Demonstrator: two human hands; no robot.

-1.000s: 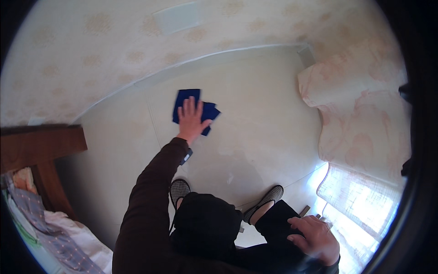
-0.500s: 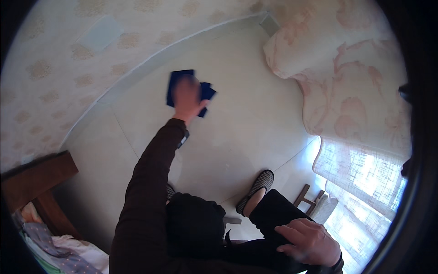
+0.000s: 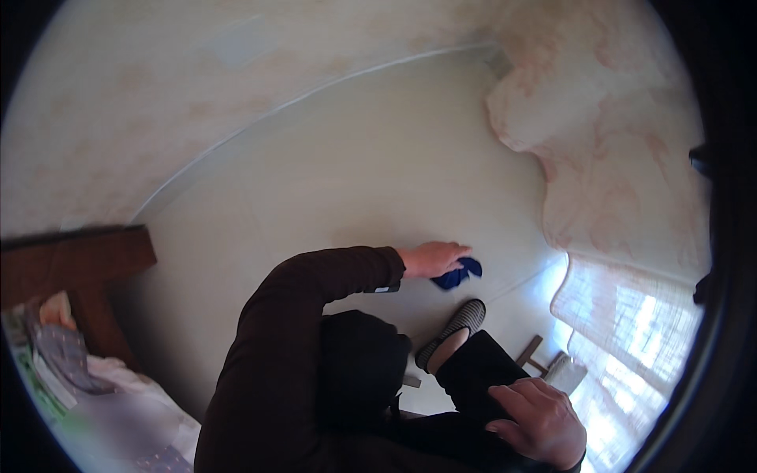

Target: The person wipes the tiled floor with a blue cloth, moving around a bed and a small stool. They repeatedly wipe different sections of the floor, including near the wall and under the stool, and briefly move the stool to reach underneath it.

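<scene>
A dark blue cloth (image 3: pixel 455 277), bunched and folded, is in my left hand (image 3: pixel 434 258), just beyond the toe of a slipper. The fingers are closed over the cloth, and their tips are partly blurred. My left forearm, in a dark sleeve, reaches across to the right with the elbow bent. Near the lower right my right hand (image 3: pixel 544 422) rests on my right knee in black trousers (image 3: pixel 473 378). It holds nothing, and its thumb stands apart from the fingers.
Pale floor tiles (image 3: pixel 347 173) run to a patterned wall (image 3: pixel 158 118). A checked slipper (image 3: pixel 461 323) is on my right foot. Long curtains (image 3: pixel 607 173) hang on the right, beside a small wooden frame (image 3: pixel 536 355). A brown wooden bed frame (image 3: pixel 87 260) with rumpled bedding (image 3: pixel 118 378) stands at left.
My left hand has swept the cloth from the far floor to the right and nearer me. The cloth, spread before, is now bunched. My right hand stays on the knee.
</scene>
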